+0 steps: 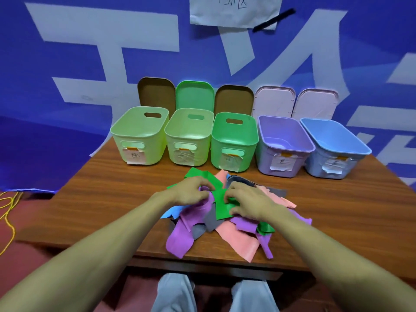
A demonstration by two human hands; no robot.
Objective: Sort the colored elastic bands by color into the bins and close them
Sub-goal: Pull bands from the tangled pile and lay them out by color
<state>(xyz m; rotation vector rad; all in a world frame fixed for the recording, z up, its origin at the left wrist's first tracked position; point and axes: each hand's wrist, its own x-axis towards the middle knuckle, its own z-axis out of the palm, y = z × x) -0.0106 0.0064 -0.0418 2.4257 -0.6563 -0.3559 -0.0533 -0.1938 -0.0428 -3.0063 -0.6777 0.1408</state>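
Left hand (pixel 191 192) and right hand (pixel 245 201) both pinch the green band (pixel 221 208); purple bands (pixel 180 239) tangled at six o'clock could drag along.

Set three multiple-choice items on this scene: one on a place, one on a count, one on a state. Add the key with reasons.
1. Where do the bands lie?
A) in the purple bin
B) on the table, in front of the bins
C) on the floor

2. How many bins stand in the row?
A) three
B) four
C) five

3. In what state are the bins?
A) all open
B) all closed
C) only the blue one closed

Key:
1 B: the bands lie in a pile on the wood, short of the row.
2 C: five bins stand side by side.
3 A: the lids stand propped behind the bins, and none is on.
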